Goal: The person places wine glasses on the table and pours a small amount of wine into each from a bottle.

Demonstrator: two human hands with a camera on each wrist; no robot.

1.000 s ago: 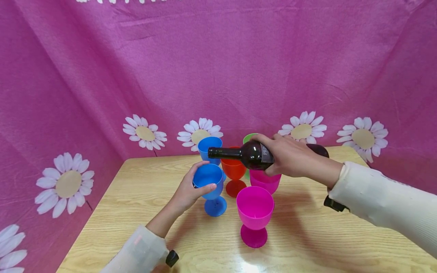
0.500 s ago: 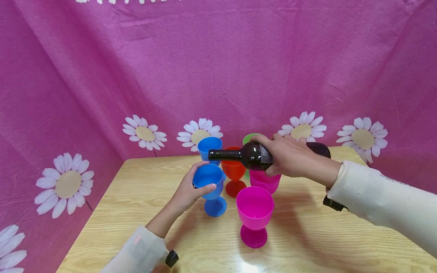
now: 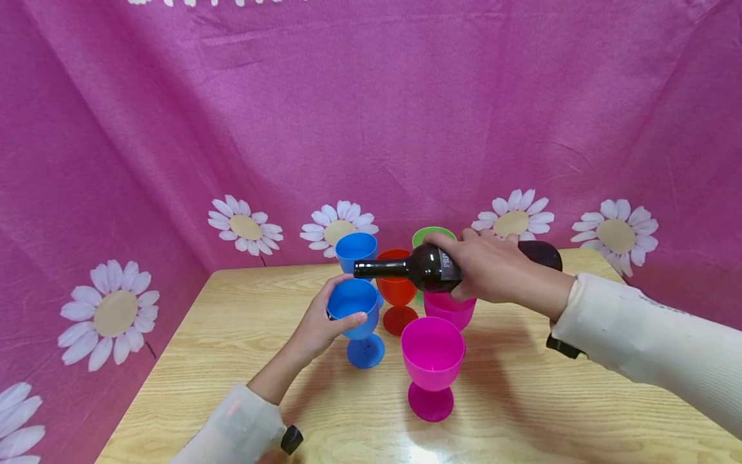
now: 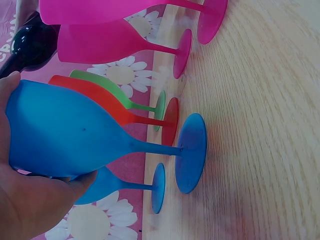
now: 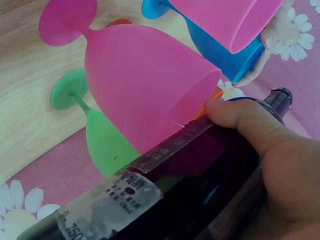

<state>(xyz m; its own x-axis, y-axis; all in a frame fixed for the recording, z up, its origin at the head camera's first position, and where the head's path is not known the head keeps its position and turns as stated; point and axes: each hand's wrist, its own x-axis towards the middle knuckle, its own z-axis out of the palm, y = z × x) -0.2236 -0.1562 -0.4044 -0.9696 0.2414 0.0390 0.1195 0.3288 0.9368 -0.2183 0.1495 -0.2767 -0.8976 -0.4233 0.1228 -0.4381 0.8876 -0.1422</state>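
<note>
My left hand grips the bowl of the front blue goblet, thumb on the near side and fingers around the far side. The goblet stands upright, its foot on the table in the left wrist view. With my right hand I hold a dark wine bottle around its body, lying nearly level. Its mouth is just above the far rim of that blue goblet, pointing left. No liquid shows at the mouth. Beneath the bottle are a red goblet and a pink goblet, both partly covered by it.
A second pink goblet stands nearest the front. Behind are another blue goblet and a green goblet, partly hidden. All stand on a light wooden table backed by a pink cloth with daisies.
The bottle's neck has dipped slightly toward the front blue goblet, and my right hand has shifted a little left. My left hand and the goblets have stayed put.
</note>
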